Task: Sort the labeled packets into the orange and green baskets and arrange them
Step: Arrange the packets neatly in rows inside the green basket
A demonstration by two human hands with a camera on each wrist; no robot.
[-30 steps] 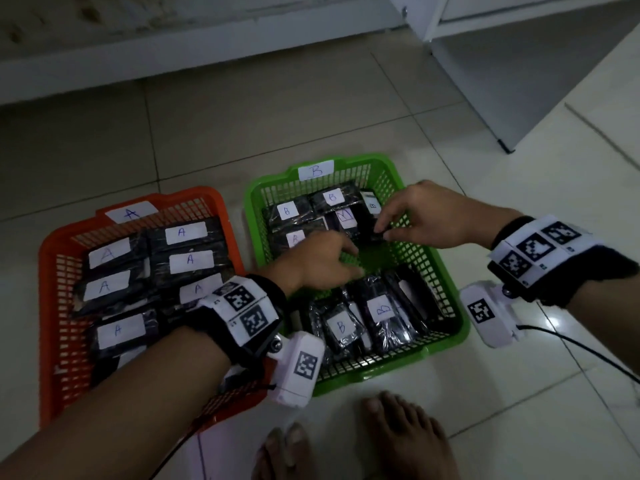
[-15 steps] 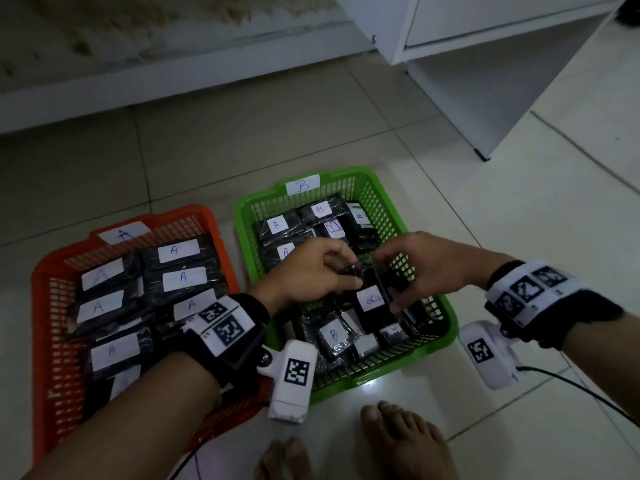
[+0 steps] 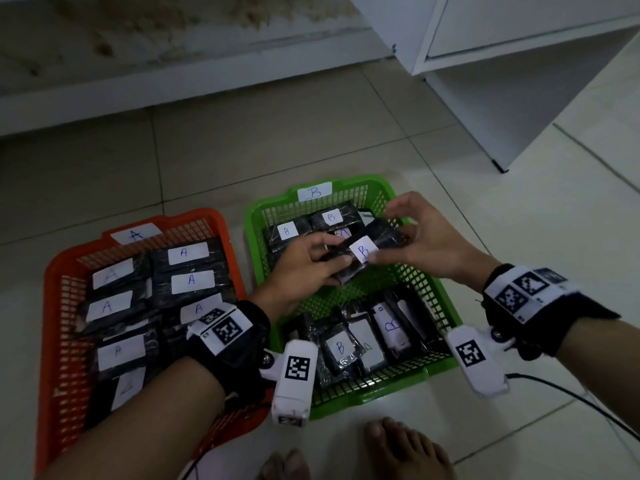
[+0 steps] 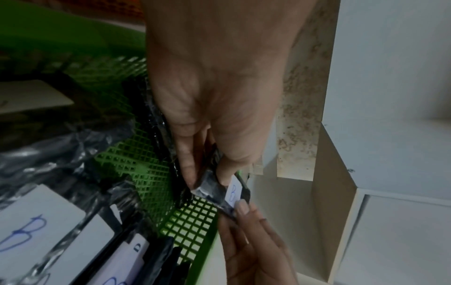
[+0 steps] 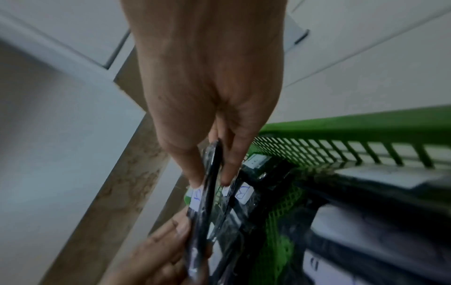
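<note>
Both hands hold one black packet with a white B label (image 3: pixel 363 251) above the middle of the green basket (image 3: pixel 446 308). My left hand (image 3: pixel 308 263) pinches its near left end, seen in the left wrist view on the packet (image 4: pixel 212 186). My right hand (image 3: pixel 408 242) pinches the far right end and touches the label; in the right wrist view the packet (image 5: pixel 207 185) sits edge-on between thumb and fingers. More B packets (image 3: pixel 298 230) lie at the basket's far end and several (image 3: pixel 341 348) at its near end. The orange basket (image 3: pixel 52 306) on the left holds several A packets (image 3: pixel 188 252).
Both baskets stand on a pale tiled floor (image 3: pixel 277 147). A white cabinet (image 3: pixel 519 64) with an open lower shelf stands at the back right. A wall base (image 3: pixel 173 74) runs behind. Bare feet (image 3: pixel 401 452) are just before the green basket. A cable (image 3: pixel 571 400) trails from the right wrist.
The packet has come up from the near pile in the green basket and been turned so its B label faces up, both hands lifting it toward the basket's middle.
</note>
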